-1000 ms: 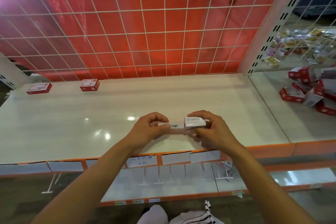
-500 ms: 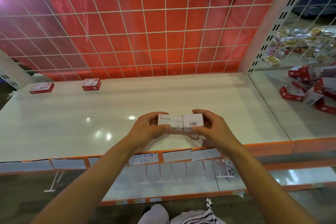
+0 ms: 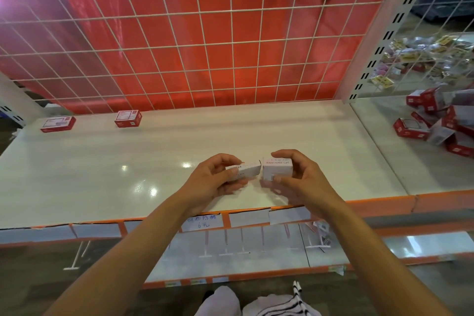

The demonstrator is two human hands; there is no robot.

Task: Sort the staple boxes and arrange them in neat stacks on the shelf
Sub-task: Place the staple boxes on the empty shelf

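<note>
Starting at the far left of the shelf (image 3: pixel 282 136), we have one flat red box (image 3: pixel 58 123) lying by the back edge, and a second red box (image 3: pixel 128 118) well apart from it to the right. Each sits alone, so they look to us like the starts of two stacks and not stacks yet. Toward the front middle, our left hand (image 3: pixel 213 179) grips a small white box (image 3: pixel 246 170) between thumb and curled fingers, held just above the shelf. End to end with it, touching or nearly so, is the other white box (image 3: pixel 278 169), pinched in our right hand (image 3: pixel 305 179); its top print seems to read paper clips, so we judge we are comparing labels to sort them. Farthest right, on the next section past the upright, a jumbled heap of boxes (image 3: pixel 441 123) lies unsorted. By our reckoning the task is barely begun: two boxes placed, two in hand to be assigned, and the whole heap left to sort and stack.
</note>
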